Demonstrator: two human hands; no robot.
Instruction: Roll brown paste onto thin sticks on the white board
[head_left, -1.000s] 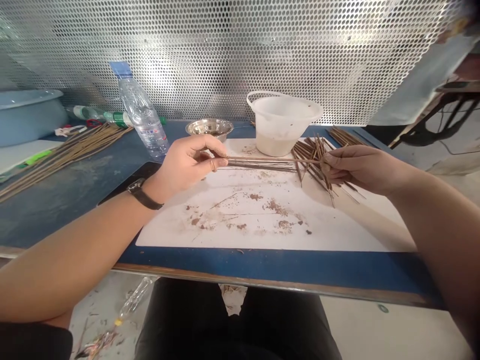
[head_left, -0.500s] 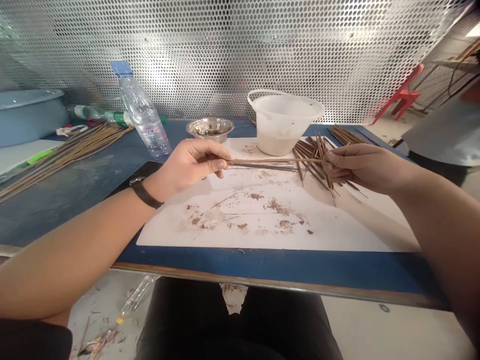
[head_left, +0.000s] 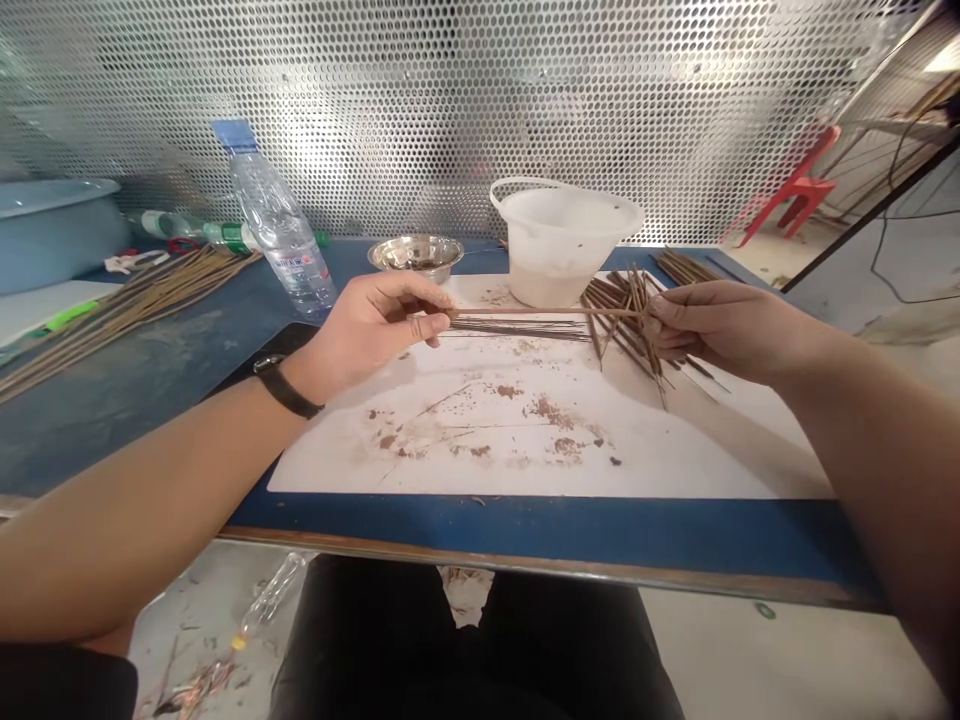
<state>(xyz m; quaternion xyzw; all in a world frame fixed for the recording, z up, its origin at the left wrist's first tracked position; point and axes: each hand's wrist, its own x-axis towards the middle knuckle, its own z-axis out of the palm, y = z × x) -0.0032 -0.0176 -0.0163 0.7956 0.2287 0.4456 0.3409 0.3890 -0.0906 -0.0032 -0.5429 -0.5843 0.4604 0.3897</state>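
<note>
My left hand (head_left: 367, 330) pinches the ends of several thin brown sticks (head_left: 517, 328) above a white board (head_left: 517, 440) with brown smears. My right hand (head_left: 720, 330) pinches the far end of the topmost long stick, so that it spans the gap between my hands. Under my right fingers lies a loose, crisscrossed pile of brown sticks (head_left: 622, 325), partly hidden by the hand. A black watch (head_left: 285, 388) sits on my left wrist.
A white plastic bucket (head_left: 562, 245), a steel bowl (head_left: 415, 255) and a water bottle (head_left: 277, 225) stand behind the board on the blue table (head_left: 525, 520). Long stick bundles (head_left: 127, 310) lie at left, and more (head_left: 686, 267) at back right, before a perforated metal screen (head_left: 450, 100).
Both hands and the sticks between them have risen slightly up the picture. The view has shifted a little, and the pile and board have not visibly changed.
</note>
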